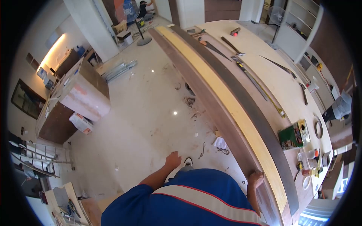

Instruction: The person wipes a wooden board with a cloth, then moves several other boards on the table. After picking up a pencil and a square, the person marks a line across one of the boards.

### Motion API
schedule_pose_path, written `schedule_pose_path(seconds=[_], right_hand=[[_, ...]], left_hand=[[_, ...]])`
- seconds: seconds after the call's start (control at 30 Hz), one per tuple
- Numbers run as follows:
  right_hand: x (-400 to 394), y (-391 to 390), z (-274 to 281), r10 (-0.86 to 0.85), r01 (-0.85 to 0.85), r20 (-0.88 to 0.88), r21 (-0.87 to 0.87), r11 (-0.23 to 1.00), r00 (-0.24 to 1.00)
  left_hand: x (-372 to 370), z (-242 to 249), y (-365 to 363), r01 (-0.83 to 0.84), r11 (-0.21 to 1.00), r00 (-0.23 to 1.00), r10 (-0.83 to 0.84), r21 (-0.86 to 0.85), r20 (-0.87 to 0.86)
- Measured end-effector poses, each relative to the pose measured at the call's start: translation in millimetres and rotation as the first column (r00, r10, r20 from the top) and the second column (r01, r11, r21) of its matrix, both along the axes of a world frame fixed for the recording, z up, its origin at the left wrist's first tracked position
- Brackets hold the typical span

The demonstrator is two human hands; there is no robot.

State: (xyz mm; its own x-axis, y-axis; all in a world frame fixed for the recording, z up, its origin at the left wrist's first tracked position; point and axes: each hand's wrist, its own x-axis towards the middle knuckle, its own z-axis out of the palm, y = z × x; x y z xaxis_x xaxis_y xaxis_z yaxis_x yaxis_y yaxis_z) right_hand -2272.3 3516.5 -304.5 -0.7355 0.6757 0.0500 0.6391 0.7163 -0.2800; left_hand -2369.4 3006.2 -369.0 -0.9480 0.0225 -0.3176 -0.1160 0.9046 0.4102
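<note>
My left hand [173, 160] hangs over the floor in front of my body, its fingers curled into a fist with nothing visible in it. At the near end of a long brown board [211, 101], my right hand [256, 178] rests with fingers curled down. Whether anything small sits under those fingers is hidden. Beside the brown board runs a pale yellow strip [226, 103], and beyond it a dark grey strip [247, 105]. All of them extend lengthwise along the side of the large worktable [260, 37].
On the worktable lie a handsaw [215, 49], a hammer [233, 46], a green can [291, 136], a tape roll [318, 129] and several small jars. Debris litters the floor [143, 116]. Left stand a counter [85, 100] and a bag [81, 123]; a person [145, 11] crouches far back.
</note>
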Motion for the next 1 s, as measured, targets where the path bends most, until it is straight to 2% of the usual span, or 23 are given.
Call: schedule_pose_path(seconds=[0.07,0.17,0.23,0.3,0.37,0.43,0.5,0.63,0.7,0.8,0.87,1.0], right_hand=[[-53,-34,11,0.048,-0.047,0.044,-0.007,0.999,0.998],[-122,-62,-27,0.224,-0.206,-0.084,0.179,0.962,0.971],[-176,-97,-16,0.288,-0.288,0.018,0.142,0.947,0.957],[-236,-138,-11,0.275,-0.275,0.014,0.075,0.958,0.961],[-290,-169,-13,0.467,-0.453,-0.073,0.153,0.878,0.881],[-346,-213,13,0.551,-0.551,-0.015,0.004,0.834,0.834],[-400,-237,-3,0.627,-0.633,-0.172,0.024,0.774,0.760],[-510,-288,-12,0.755,-0.779,-0.238,-0.004,0.628,0.610],[-563,-316,-11,0.800,-0.829,-0.263,0.000,0.559,0.540],[-622,-362,3,0.781,-0.811,-0.269,0.001,0.585,0.563],[-662,-384,2,0.803,-0.828,-0.217,-0.043,0.560,0.555],[-723,-427,-2,0.821,-0.838,-0.183,-0.037,0.544,0.541]], left_hand=[[-25,8,-35,-0.037,0.999,0.998,0.038,-0.013,0.058],[-53,7,-92,-0.103,0.994,0.992,0.106,-0.043,0.070],[-69,5,-122,-0.163,0.984,0.983,0.168,-0.067,0.078],[-82,10,-144,-0.220,0.972,0.970,0.227,-0.081,0.084],[-94,9,-160,-0.268,0.961,0.957,0.274,-0.074,0.091],[-105,13,-166,-0.311,0.948,0.945,0.316,-0.070,0.087],[-118,15,-175,-0.350,0.935,0.932,0.354,-0.062,0.075],[-135,7,-202,-0.397,0.915,0.913,0.402,-0.066,0.078],[-146,12,-218,-0.413,0.903,0.898,0.426,-0.116,0.115],[-171,41,-246,-0.383,0.896,0.867,0.433,-0.227,0.247],[-193,51,-267,-0.341,0.902,0.855,0.415,-0.264,0.311],[-243,58,-291,-0.416,0.870,0.855,0.473,-0.264,0.214]])
